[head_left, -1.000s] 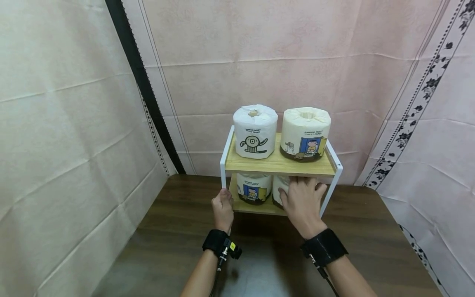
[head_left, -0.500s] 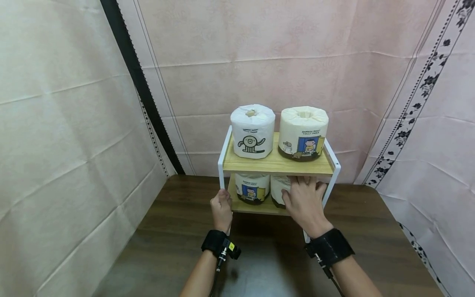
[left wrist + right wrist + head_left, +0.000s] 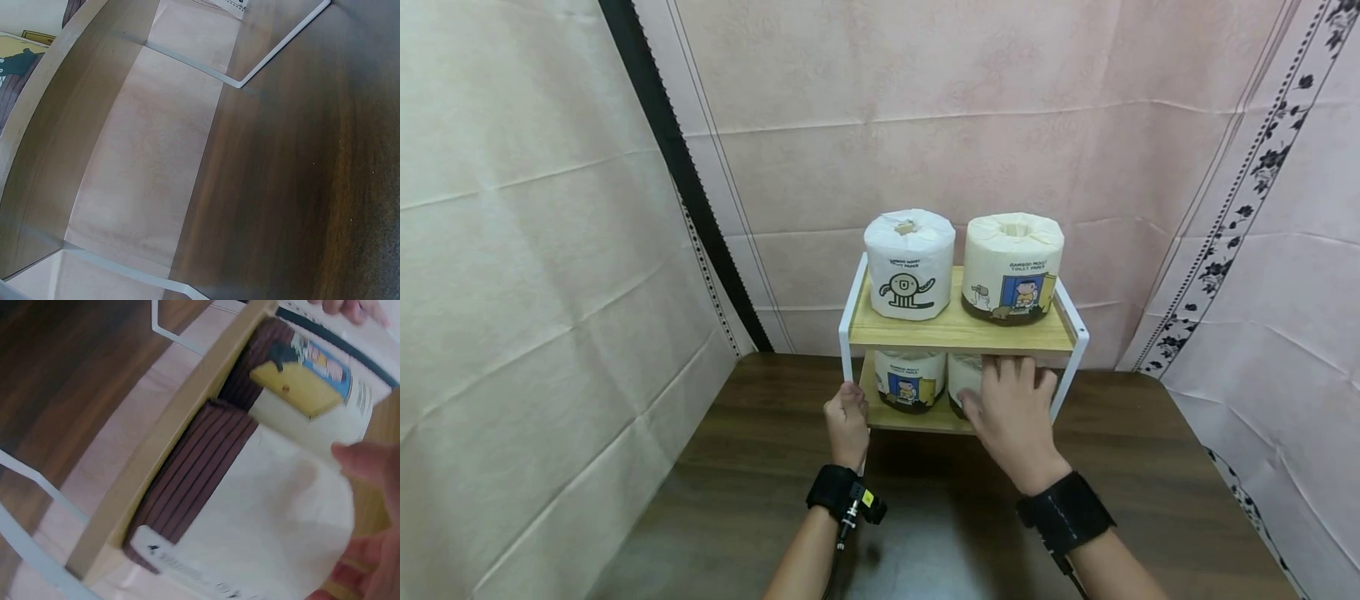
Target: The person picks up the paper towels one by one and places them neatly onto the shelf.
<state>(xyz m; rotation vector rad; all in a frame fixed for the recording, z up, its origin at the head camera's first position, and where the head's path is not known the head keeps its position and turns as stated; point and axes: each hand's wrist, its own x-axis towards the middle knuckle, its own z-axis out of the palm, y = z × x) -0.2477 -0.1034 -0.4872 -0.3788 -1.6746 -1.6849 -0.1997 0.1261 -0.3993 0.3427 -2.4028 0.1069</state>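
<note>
A two-tier shelf (image 3: 880, 333) with wooden boards and white metal side frames stands on the table. My left hand (image 3: 847, 425) grips the left side frame at the lower board's height. Inside the lower tier, my right hand (image 3: 1017, 412) holds a wrapped toilet roll (image 3: 962, 377), thumb at one side and fingers round the other. In the right wrist view this toilet roll (image 3: 269, 506) shows a brown striped base, with my thumb (image 3: 362, 459) at its edge. Beside it on the lower board is another toilet roll (image 3: 910, 379) with a blue-and-yellow cartoon print.
On the upper board stand a white toilet roll (image 3: 910, 262) at the left and a cream toilet roll (image 3: 1013, 267) at the right. The upper board overhangs my right fingers. A pale cloth (image 3: 985, 108) hangs close behind the brown wooden table (image 3: 760, 433).
The shelf shifts slightly left in the head view, mostly early on. My right wrist turns a little and its thumb moves slightly outward. My left hand keeps its grip on the frame.
</note>
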